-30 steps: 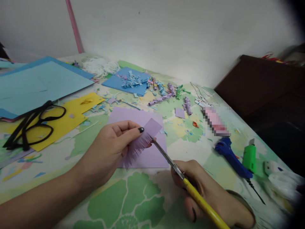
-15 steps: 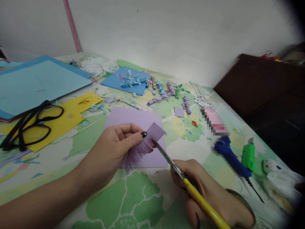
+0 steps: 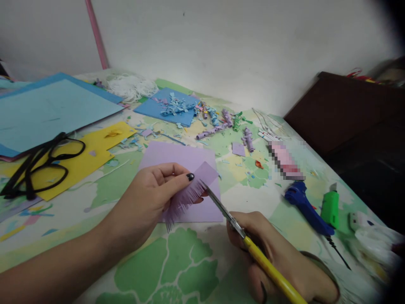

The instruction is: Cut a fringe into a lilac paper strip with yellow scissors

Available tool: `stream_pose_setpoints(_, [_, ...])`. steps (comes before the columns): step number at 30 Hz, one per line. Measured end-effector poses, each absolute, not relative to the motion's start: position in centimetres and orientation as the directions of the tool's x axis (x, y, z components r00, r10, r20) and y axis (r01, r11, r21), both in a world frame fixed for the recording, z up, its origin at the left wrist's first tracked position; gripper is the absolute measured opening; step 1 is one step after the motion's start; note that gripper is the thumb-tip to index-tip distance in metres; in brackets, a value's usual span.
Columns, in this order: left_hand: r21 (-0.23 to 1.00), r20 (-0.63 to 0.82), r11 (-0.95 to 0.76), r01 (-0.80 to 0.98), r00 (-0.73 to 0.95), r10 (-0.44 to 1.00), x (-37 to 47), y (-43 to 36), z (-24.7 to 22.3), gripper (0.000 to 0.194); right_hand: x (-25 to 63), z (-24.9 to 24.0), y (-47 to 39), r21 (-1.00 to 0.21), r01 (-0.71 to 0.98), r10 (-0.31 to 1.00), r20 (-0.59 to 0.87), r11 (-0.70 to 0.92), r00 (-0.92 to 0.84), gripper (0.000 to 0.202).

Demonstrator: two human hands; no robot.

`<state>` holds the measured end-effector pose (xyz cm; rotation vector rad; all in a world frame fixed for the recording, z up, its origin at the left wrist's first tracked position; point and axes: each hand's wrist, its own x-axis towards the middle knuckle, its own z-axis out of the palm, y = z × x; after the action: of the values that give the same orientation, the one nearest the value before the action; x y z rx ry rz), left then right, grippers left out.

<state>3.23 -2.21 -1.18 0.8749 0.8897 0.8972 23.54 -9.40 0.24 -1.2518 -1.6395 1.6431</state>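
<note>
Between the thumb and fingers of my left hand (image 3: pixel 166 185) is a purple paper strip (image 3: pixel 206 172), its lower edge cut into a fine fringe and its upper right end uncut. My right hand (image 3: pixel 265 249) is closed around scissors (image 3: pixel 232 221) with yellow handles. The scissor tips touch the strip's lower edge, where the fringe meets the uncut part. Under the left hand lies a larger purple paper sheet (image 3: pixel 177 152) on the table. My right fingers partly hide behind the scissor handles.
Black eyeglasses (image 3: pixel 47 169) rest on yellow paper (image 3: pixel 123 128) at left, near large blue sheets (image 3: pixel 60 109). Rolled paper pieces (image 3: pixel 248 139) and a blue square (image 3: pixel 148 112) lie farther back. To the right are a blue glue gun (image 3: pixel 310 209) and a green cutter (image 3: pixel 330 209).
Almost nothing differs. The scissor tips have shifted very slightly at the strip's edge; both hands keep their places and grips.
</note>
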Motion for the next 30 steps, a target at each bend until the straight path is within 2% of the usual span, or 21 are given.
stream_pose_setpoints(30, [0.912, -0.254, 0.341, -0.226, 0.340, 0.905, 3.46, -2.19, -1.35, 0.010, 22.94, 0.56, -9.06, -0.955, 0.265, 0.869, -0.242, -0.134, -0.432, 0.057])
